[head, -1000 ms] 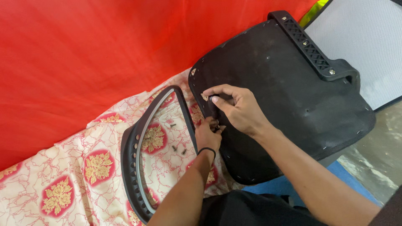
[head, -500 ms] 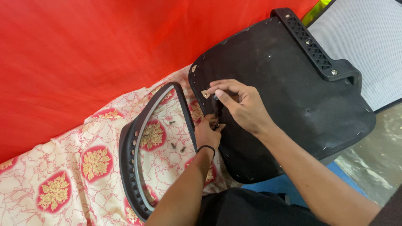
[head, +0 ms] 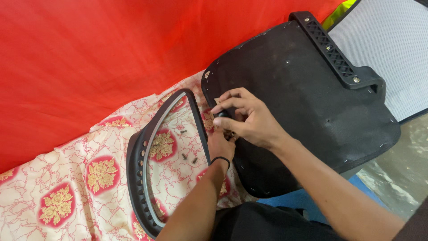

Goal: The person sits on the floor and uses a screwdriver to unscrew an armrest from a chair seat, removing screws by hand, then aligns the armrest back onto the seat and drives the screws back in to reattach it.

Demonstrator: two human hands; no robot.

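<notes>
At nine o'clock of the hands, a cream cloth [head: 80, 178] printed with red and gold flower medallions lies below a red fabric backdrop [head: 89, 53]. On the cloth, a black loop-shaped chair armrest frame [head: 139, 178] with a grey inner band lies flat, and a few small dark screws [head: 187, 154] rest inside its loop. No packages, labels or signs show. Just right of the frame, the left hand [head: 220, 145], a black band at its wrist, is curled against the left edge of the seat; what it grips is hidden. At one o'clock of it, the right hand [head: 249, 118] is half closed, fingertips pinching a small dark part I cannot identify at that edge. The black upturned chair seat [head: 303, 102], its underside showing, leans toward three o'clock, a ribbed black bracket [head: 332, 51] screwed along its top. A white mesh panel [head: 392, 49] stands at two o'clock.
</notes>
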